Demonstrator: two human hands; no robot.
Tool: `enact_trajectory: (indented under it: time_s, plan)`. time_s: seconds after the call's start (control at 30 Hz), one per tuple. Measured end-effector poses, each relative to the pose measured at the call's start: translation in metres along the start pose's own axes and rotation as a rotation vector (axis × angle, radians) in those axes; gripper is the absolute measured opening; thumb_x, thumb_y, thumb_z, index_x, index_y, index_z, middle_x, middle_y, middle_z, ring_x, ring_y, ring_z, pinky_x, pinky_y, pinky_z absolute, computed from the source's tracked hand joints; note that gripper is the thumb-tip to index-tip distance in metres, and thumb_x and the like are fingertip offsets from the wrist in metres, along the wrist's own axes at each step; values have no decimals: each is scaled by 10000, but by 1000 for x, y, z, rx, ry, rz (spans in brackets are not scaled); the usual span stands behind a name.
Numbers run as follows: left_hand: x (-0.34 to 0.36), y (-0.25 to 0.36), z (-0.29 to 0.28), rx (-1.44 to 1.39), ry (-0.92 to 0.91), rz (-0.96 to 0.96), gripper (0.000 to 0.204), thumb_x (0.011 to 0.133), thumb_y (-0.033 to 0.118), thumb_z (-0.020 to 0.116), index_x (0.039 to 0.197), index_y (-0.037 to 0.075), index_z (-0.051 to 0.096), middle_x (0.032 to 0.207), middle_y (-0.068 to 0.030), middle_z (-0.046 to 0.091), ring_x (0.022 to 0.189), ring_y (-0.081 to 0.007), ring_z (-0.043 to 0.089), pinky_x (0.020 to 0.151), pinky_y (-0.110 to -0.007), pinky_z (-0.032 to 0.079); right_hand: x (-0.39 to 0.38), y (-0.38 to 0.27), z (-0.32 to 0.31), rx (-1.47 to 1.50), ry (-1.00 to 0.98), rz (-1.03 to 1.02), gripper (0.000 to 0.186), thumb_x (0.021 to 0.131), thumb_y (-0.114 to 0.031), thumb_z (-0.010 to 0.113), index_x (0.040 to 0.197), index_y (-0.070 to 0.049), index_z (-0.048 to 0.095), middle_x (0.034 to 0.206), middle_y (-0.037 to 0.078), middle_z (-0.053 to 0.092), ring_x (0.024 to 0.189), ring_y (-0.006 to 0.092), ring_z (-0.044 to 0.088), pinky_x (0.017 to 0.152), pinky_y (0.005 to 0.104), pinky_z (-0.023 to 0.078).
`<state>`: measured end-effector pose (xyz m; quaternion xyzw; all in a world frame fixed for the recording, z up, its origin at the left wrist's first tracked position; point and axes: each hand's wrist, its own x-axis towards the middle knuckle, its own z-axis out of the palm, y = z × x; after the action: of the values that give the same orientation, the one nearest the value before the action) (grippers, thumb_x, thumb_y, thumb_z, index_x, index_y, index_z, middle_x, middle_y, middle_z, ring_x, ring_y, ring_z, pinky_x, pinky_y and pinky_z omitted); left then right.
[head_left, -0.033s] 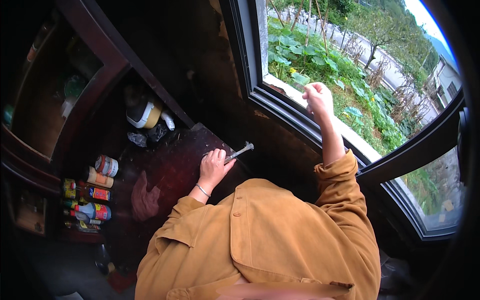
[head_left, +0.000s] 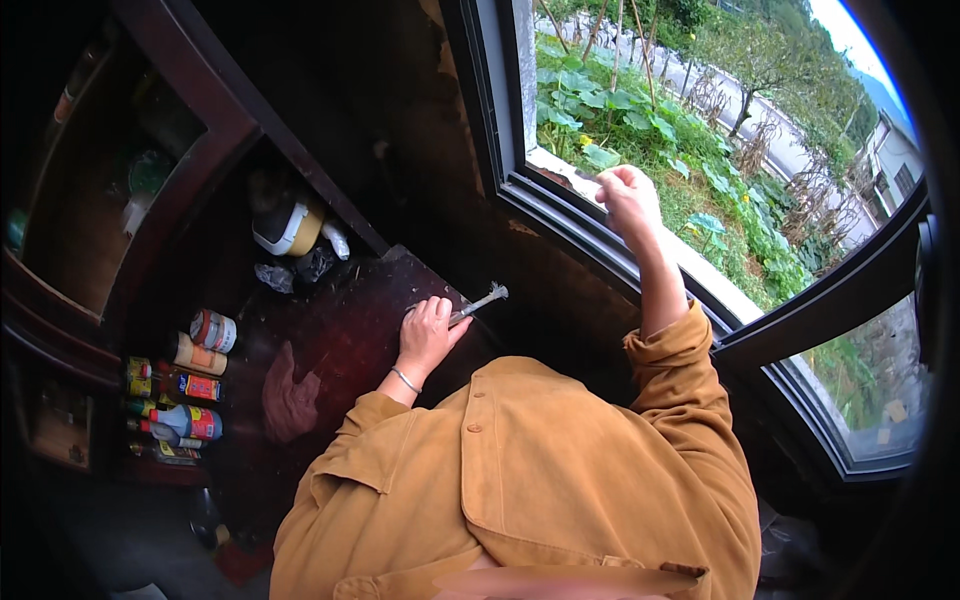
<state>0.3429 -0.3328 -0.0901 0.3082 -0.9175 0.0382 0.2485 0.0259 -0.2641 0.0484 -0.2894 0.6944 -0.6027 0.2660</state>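
My left hand, with a bracelet at its wrist, rests at the edge of the dark red tabletop. Its fingers are closed around a slim brush-like stick, whose pale, frayed end points away to the right. The part under my fingers is hidden. Raised at the open window, my right hand is closed with the fingertips pinched together, above the sill. Whatever it may hold is too small or blurred to make out.
Several bottles and jars stand at the table's left side. A crumpled reddish-brown cloth lies on the tabletop. A white and yellow container sits farther back beside dark plastic bags. The wooden cabinet rises at left.
My right hand has shifted slightly to the left over the window sill, staying closed. My left hand and the brush-like stick keep their place.
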Motion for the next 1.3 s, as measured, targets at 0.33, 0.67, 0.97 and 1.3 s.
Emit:
enact_trajectory:
  time_s: [0.33,0.67,0.97,1.3]
  plan:
    - [2,1,-3,-7,10,0,339,739,329,704,729,84,470,711,-60,508,675,-245,546,597,-349,465,38,15,22,-22,-284,179,72,860,-101,542,821,-50,575,603,5,537,432,70,409,368,223,291]
    - [1,2,-3,9,-1,-3,339,730,325,711,723,85,472,710,-63,505,674,-248,545,592,-350,464,67,29,66,361,-289,228,58,897,-64,499,883,-30,544,649,12,525,491,66,412,410,195,314]
    - [2,2,-2,15,11,10,343,729,329,712,729,83,473,712,-66,505,674,-253,542,595,-357,460,61,38,54,466,-322,183,50,905,-91,528,876,-56,509,671,17,542,509,59,429,413,191,347]
    - [3,1,-1,15,17,16,341,740,335,702,732,83,473,720,-66,510,683,-255,550,599,-359,464,60,52,-22,1254,142,166,43,880,-43,515,859,-9,531,631,10,478,449,49,335,357,195,273]
